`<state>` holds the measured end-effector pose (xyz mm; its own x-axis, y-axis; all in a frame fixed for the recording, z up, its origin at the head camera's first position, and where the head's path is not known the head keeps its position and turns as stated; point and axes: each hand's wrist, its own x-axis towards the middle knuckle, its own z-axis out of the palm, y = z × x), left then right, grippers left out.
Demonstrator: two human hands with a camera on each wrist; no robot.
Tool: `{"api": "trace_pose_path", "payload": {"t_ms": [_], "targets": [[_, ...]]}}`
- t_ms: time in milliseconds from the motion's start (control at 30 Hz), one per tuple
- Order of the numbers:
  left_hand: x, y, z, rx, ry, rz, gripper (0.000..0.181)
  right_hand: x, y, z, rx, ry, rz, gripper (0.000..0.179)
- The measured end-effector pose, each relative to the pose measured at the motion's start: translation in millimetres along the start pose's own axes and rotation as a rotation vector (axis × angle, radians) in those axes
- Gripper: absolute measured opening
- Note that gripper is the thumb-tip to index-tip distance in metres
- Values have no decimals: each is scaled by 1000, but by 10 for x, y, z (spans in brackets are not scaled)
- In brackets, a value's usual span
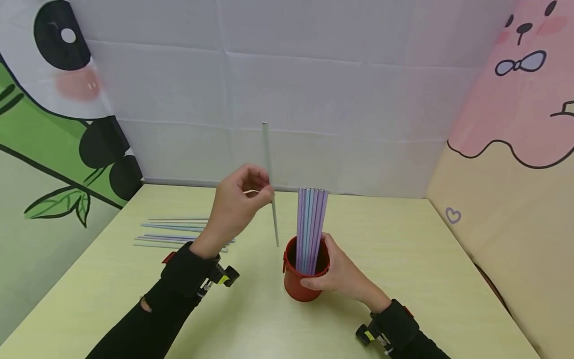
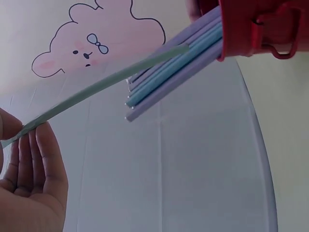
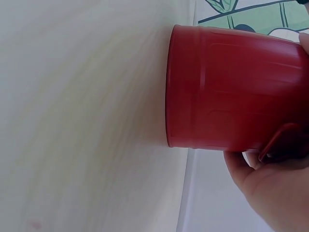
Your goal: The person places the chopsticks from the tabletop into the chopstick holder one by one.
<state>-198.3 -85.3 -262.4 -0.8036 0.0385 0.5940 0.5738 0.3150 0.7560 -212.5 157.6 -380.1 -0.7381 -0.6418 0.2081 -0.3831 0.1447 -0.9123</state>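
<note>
In the head view, my left hand (image 1: 239, 204) pinches a thin pale green straw (image 1: 268, 154) between thumb and fingertips. The straw stands nearly upright, its lower end above and left of a red metal pail (image 1: 301, 286). My right hand (image 1: 343, 274) grips the pail's right side, thumb across the front and fingers at the rim. Purple and blue straws (image 1: 309, 229) stand bunched in the pail. The left wrist view shows the green straw (image 2: 96, 87) in front of the bunch (image 2: 169, 72). The pail's side (image 3: 236, 92) fills much of the right wrist view.
More loose straws (image 1: 170, 238) lie on the pale yellow table (image 1: 381, 249) at the left, partly behind the left forearm. A white cloth backdrop (image 1: 287, 89) hangs behind the table, with cartoon-printed panels at both sides.
</note>
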Motion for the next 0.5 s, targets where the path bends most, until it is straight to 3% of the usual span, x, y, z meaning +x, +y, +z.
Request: {"api": "trace_pose_path", "payload": {"t_ms": [167, 400, 500], "targets": [[65, 68, 153, -41, -32, 30, 13, -5, -9, 9, 3, 18, 3, 84], [108, -328, 340, -84, -56, 26, 15, 22, 147, 17, 7, 20, -17, 87], [86, -412, 395, -76, -66, 17, 15, 32, 265, 1, -9, 13, -20, 89]]}}
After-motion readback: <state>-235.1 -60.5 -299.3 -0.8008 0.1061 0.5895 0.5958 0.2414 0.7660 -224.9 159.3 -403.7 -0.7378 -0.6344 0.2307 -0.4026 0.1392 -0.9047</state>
